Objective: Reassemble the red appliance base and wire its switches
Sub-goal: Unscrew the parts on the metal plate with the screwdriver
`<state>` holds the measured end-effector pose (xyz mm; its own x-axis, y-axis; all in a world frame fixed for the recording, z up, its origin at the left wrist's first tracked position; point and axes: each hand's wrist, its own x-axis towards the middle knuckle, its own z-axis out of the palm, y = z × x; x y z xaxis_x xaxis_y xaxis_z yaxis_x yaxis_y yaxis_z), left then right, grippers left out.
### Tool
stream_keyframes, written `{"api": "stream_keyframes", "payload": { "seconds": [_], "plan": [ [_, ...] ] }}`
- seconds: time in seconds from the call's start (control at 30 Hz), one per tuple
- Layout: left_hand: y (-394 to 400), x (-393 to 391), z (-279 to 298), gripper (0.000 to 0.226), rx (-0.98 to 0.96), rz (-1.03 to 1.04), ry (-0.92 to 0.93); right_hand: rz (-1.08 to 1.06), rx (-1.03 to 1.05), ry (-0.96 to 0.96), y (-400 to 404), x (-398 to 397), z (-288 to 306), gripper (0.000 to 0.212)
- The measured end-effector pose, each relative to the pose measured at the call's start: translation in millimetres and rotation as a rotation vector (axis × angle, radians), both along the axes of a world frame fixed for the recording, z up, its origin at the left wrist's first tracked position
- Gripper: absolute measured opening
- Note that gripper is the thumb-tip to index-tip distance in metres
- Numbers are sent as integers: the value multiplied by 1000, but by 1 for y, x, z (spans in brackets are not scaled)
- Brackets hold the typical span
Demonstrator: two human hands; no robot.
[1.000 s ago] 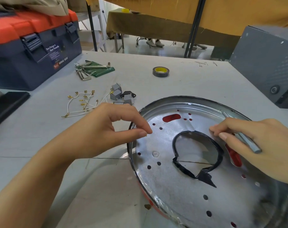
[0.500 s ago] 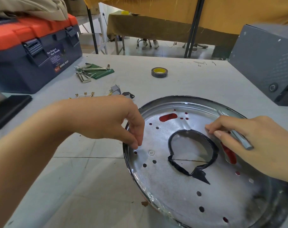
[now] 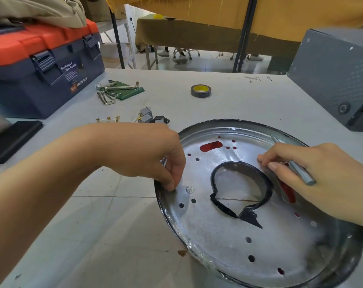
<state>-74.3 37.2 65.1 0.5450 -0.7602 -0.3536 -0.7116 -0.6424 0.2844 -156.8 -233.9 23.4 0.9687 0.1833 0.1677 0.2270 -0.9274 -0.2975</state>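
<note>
The round silver base plate [image 3: 228, 242] lies on the table, with red showing through its holes and a black-edged cutout [image 3: 240, 188] in the middle. My left hand [image 3: 147, 154] reaches over the plate's left rim, its thumb and forefinger pinched together on the metal beside a seated screw [image 3: 190, 190]. What they pinch looks like a small screw, mostly hidden. My right hand [image 3: 321, 179] grips a thin grey tool [image 3: 301, 173] and rests its fingertips on the plate to the right of the cutout.
Grey switches [image 3: 148, 116] and white wires with brass terminals [image 3: 108, 119] lie behind my left hand. Further back are hex keys on a green pouch [image 3: 118, 91], a tape roll [image 3: 201, 90], a blue and orange toolbox [image 3: 41, 69] at left and a grey box [image 3: 334, 80] at right.
My left hand has come down from above the plate's left rim, and its pinched fingertips now touch the metal. My right hand and the tool have barely moved.
</note>
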Motion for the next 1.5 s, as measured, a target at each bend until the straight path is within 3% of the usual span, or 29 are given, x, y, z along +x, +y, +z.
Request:
{"api": "stream_keyframes", "payload": {
  "seconds": [0.9, 1.07, 1.3, 1.4, 1.5],
  "plan": [
    [-1, -12, -10, 16, -65, 40, -196, -62, 22, 42, 1, -2, 1, 22],
    [4, -12, -12, 9, -116, 58, -202, -47, 30, 60, 1, -3, 3, 23],
    [16, -12, -19, 16, -318, 75, -201, 3, 62, 59, -1, -2, 4, 32],
    [24, -10, -25, 27, -569, 284, -110, 55, 240, -7, -4, 1, 5, 38],
    [27, -6, -37, 40, -834, 578, 171, 158, 554, -29, -3, 7, 14, 55]
  ]
}}
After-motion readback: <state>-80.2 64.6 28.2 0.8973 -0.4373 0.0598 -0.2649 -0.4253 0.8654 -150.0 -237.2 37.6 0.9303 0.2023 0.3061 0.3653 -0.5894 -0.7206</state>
